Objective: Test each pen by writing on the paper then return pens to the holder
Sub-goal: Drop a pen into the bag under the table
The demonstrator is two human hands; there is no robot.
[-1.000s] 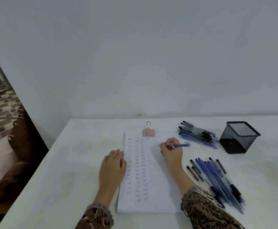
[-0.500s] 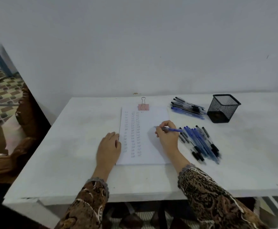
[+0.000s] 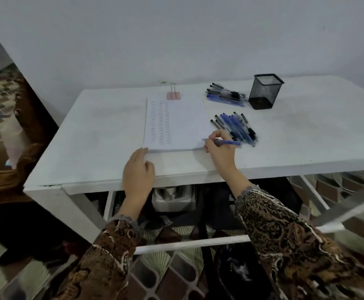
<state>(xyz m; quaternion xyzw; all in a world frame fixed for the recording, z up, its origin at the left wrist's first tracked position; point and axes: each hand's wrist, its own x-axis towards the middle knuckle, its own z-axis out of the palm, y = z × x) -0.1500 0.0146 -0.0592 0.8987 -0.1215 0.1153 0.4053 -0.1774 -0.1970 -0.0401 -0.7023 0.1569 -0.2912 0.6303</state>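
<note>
Blue pen (image 3: 227,143): I see it pinched in the right hand (image 3: 220,148), barrel pointing right, tip end towards the lower right corner of the paper (image 3: 187,118); whether the tip touches the sheet I cannot tell.
Right hand: fingers curled closed round the pen, wrist resting on the table (image 3: 103,139) near its front edge, forearm running back over that edge in a patterned sleeve (image 3: 284,245).
Left hand (image 3: 138,172): lies flat, palm down, fingers loosely together and holding nothing, fingertips touching the lower left corner of the paper, the heel of the hand at the front edge.
Paper: a stack at the middle of the table, columns of small written marks on its left half, a pink binder clip (image 3: 173,94) at its top edge.
Near pile of pens (image 3: 235,127): blue and black, just right of the paper, just beyond my right hand.
Far pile of pens (image 3: 226,96): towards the back edge, just left of the holder.
Holder (image 3: 264,92): black mesh, upright, near the back edge, right of the far pile; I can see no pens in it.
</note>
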